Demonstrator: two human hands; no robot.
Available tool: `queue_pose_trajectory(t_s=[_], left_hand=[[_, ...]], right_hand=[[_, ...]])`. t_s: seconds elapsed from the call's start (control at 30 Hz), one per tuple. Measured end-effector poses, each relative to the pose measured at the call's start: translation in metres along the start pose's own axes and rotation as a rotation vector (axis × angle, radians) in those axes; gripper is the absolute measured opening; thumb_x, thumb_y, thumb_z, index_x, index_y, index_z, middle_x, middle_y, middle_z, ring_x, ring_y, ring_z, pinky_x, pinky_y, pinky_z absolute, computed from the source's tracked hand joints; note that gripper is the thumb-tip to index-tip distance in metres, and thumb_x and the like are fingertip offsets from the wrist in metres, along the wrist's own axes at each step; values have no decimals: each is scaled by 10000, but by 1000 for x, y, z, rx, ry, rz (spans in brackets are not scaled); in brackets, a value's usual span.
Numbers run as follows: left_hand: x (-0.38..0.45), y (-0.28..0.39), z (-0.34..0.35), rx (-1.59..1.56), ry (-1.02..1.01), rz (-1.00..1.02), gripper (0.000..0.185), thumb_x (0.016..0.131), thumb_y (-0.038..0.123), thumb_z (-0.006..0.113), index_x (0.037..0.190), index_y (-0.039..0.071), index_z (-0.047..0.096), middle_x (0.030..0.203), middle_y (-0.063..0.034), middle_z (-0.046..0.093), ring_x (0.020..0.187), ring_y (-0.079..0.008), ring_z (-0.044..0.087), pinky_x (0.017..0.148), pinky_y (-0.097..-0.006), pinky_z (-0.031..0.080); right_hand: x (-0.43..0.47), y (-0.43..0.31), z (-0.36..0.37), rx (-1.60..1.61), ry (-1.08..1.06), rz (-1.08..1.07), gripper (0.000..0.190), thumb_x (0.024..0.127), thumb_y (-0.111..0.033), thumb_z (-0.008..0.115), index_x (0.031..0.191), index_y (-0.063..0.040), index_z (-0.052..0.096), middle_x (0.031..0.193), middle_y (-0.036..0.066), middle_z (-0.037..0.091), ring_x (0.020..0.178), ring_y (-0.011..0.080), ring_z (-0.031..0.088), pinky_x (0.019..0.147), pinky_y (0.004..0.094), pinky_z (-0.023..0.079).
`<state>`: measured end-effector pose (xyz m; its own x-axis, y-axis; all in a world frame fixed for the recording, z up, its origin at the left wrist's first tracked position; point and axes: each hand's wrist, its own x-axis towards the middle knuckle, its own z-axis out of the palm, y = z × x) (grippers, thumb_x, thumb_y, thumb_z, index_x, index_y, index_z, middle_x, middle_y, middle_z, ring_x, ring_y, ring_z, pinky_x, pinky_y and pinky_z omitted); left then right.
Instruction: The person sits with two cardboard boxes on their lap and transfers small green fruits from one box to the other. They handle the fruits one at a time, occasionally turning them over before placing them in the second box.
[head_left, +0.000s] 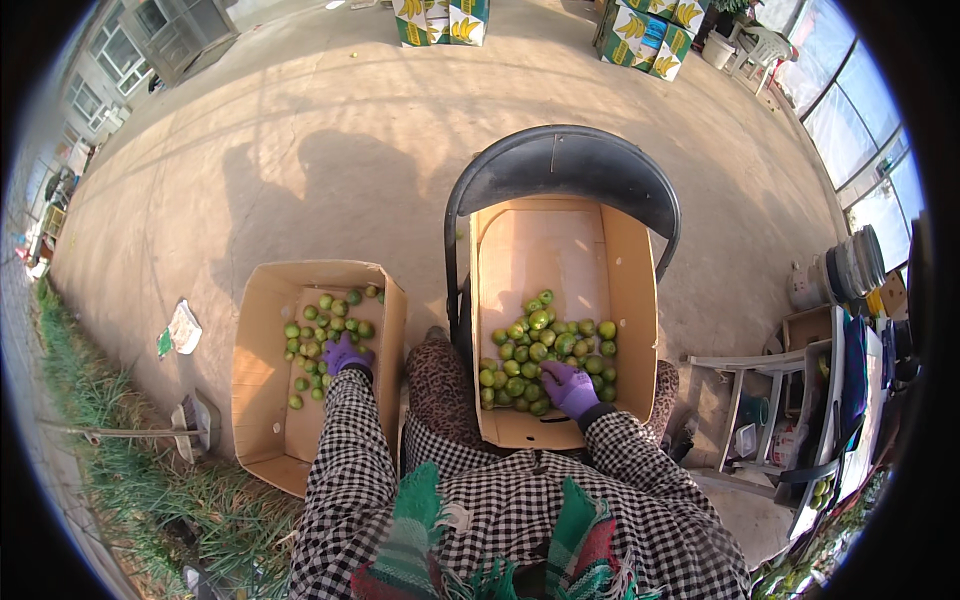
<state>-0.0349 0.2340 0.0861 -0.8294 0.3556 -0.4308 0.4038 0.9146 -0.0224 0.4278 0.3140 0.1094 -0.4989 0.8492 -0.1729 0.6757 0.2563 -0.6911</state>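
Observation:
A cardboard box (315, 277) at the left holds several round green fruits (311, 349). My left hand (346, 356), in a purple glove, reaches down into it and touches the fruits; its fingertips are partly hidden. Straight ahead, a second cardboard box (540, 247) rests on a black folding chair (555, 161). More green fruits (540, 351), some tinged yellow, are heaped in its near half. My right hand (571, 388), also gloved in purple, lies at the heap with its fingers curled by the fruits. Whether either hand grips one is hidden.
Banana cartons (442, 22) stand far ahead on the concrete floor (360, 97). A broom and dustpan (196, 427) lie beside green plants (112, 420) at the left. To the right are a shelf rack (757, 405), stacked buckets (832, 274) and a white plastic chair (759, 49).

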Motion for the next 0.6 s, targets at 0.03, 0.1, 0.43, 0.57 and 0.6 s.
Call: queue_pose_trajectory(t_s=[0.03, 0.1, 0.43, 0.57, 0.6], left_hand=[[5, -1, 4, -10, 13, -6, 820, 784, 406, 840, 1512, 294, 477, 1542, -134, 411, 1447, -376, 391, 1134, -464, 455], [22, -13, 13, -47, -9, 10, 816, 783, 408, 839, 1507, 290, 481, 1519, -136, 426, 1439, -372, 399, 1128, -470, 458], [2, -4, 8, -45, 89, 27, 724, 755, 421, 844, 1412, 269, 582, 1476, -140, 446, 1366, -361, 480, 1107, -467, 475], [12, -4, 4, -106, -18, -20, 742, 762, 429, 831, 1436, 288, 554, 1483, -133, 443, 1365, -363, 481, 1102, -466, 478], [8, -1, 6, -90, -14, -19, 735, 767, 430, 827, 1434, 287, 555, 1484, -134, 443, 1362, -362, 486, 1101, -465, 479]], right_hand=[[0, -2, -1, 2, -3, 3, 295, 967, -247, 639, 1200, -72, 685, 1073, 202, 730, 971, 390, 702, 840, 456, 567], [0, -5, -4, -1, -6, 4, 293, 967, -247, 638, 1200, -74, 683, 1073, 201, 729, 971, 389, 701, 837, 456, 567], [1, 2, 3, -18, -30, 13, 296, 982, -254, 628, 1211, -76, 688, 1112, 184, 729, 989, 377, 702, 843, 448, 571], [2, -5, -2, -39, -84, 56, 308, 983, -257, 630, 1226, -77, 689, 1129, 181, 731, 1001, 368, 705, 855, 441, 575], [3, -6, -2, -39, -79, 47, 307, 983, -257, 630, 1224, -77, 690, 1130, 181, 730, 1001, 367, 706, 856, 441, 575]])
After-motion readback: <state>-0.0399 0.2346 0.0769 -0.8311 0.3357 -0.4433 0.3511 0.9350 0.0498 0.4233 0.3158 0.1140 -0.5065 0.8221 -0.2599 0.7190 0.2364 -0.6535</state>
